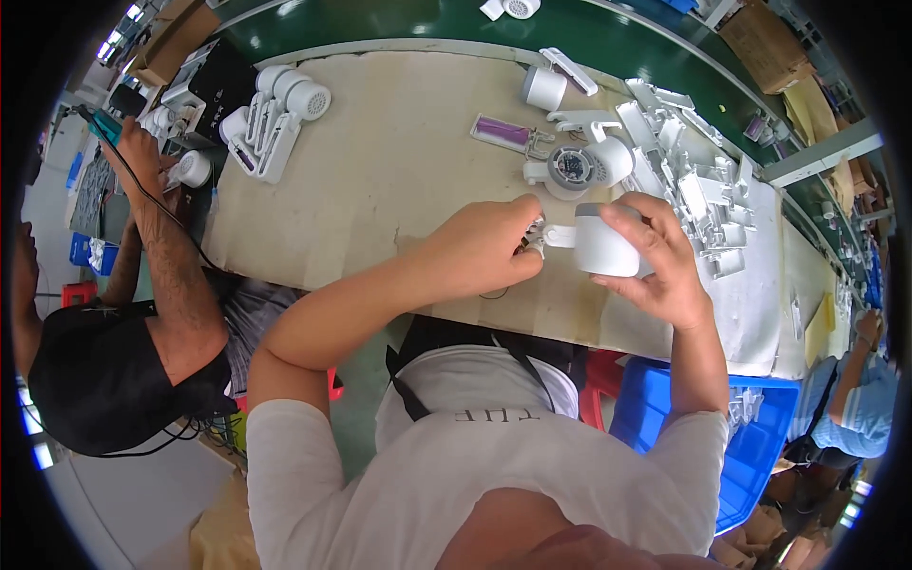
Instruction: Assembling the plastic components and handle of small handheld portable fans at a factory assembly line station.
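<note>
Over the near part of the counter, slightly right of the middle, a white cup-shaped piece with a gray rim is held off the surface between two hands. The right hand grips its round body, thumb below and fingers curled over the top and side. The left hand has its fingers closed around the end of the piece's short white arm; small metallic bits show there, mostly hidden. Just beyond lies a similar piece with an open round face, near a purple strip. White plastic parts are heaped farther right. Left, a co-worker holds a teal tool.
</note>
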Tool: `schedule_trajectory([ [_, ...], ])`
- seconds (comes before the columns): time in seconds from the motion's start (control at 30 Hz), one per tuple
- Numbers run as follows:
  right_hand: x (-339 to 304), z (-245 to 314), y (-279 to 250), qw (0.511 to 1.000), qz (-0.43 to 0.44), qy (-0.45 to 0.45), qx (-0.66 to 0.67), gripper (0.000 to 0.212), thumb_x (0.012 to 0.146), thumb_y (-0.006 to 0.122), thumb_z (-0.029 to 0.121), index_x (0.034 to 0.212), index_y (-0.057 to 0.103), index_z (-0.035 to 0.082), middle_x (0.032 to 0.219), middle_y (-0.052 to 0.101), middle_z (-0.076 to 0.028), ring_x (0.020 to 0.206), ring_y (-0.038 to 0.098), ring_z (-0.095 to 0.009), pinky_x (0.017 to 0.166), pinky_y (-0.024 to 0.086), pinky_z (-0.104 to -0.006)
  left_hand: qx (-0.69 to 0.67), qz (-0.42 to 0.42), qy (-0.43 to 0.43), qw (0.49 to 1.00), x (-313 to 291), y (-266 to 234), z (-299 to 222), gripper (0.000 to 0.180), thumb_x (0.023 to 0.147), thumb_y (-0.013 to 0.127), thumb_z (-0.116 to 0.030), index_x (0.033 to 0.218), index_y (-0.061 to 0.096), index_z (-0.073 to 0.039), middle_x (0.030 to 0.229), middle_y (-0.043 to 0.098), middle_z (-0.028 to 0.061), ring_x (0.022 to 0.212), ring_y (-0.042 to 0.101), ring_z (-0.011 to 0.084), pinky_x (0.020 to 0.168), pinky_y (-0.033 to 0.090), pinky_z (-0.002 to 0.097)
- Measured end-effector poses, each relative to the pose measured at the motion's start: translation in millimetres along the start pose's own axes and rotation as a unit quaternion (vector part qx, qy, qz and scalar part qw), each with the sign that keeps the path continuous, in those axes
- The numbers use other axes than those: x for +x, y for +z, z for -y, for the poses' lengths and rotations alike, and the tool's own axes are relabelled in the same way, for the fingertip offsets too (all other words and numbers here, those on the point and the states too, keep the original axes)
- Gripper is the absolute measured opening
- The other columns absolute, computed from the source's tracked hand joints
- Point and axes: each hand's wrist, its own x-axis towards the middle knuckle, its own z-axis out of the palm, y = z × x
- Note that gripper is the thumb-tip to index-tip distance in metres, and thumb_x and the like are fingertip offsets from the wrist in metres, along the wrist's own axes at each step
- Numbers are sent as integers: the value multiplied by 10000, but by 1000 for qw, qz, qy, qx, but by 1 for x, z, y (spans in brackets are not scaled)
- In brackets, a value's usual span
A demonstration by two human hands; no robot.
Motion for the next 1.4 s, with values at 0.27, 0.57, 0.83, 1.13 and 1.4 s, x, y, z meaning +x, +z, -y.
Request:
schedule_trajectory([
  [0.27, 16, 10, -8, 981, 136, 109, 82, 640, 649, 739, 97, 1245, 506, 111, 1120, 501, -137, 1018, 509, -284, 844, 428, -350, 66, 59, 39, 995, 4, 7, 1, 256, 731, 550, -164, 864, 466, 38, 701, 577, 200, 653, 578, 362, 584, 446, 422],
  [0.57, 4, -7, 5, 956, 126, 129, 231, 582, 733, 706, 174, 1260, 479, 75, 1172, 513, -127, 1042, 503, -250, 890, 400, -336, -85, 108, 7, 990, -6, 14, 4, 282, 812, 563, -189, 979, 515, 33, 787, 616, 178, 688, 621, 269, 619, 479, 363],
  [0.83, -39, -115, -46, 881, -31, 344, -323, 483, 750, 658, 227, 1190, 522, 79, 1141, 563, -123, 998, 504, -311, 888, 398, -390, -537, -3, -58, 842, 15, 15, 47, 320, 882, 481, -231, 1061, 534, 28, 960, 629, 134, 866, 606, 215, 802, 465, 335],
  [1.13, -32, -49, -14, 983, -116, 110, -95, 402, 651, 594, -90, 1015, 605, 81, 1029, 588, -104, 868, 589, -279, 751, 490, -337, -509, -52, -85, 855, 9, 8, 56, 290, 887, 472, -228, 1079, 562, -31, 1032, 634, 96, 794, 576, 89, 580, 415, 196],
  [1.4, -53, -35, 7, 988, 119, 78, -66, 501, 658, 600, -28, 1143, 538, 80, 1144, 541, -134, 1094, 487, -330, 936, 393, -409, -545, -229, 1, 807, -4, -7, 58, 314, 877, 511, -140, 1160, 508, -3, 1114, 587, 153, 938, 600, 184, 717, 512, 284],
])
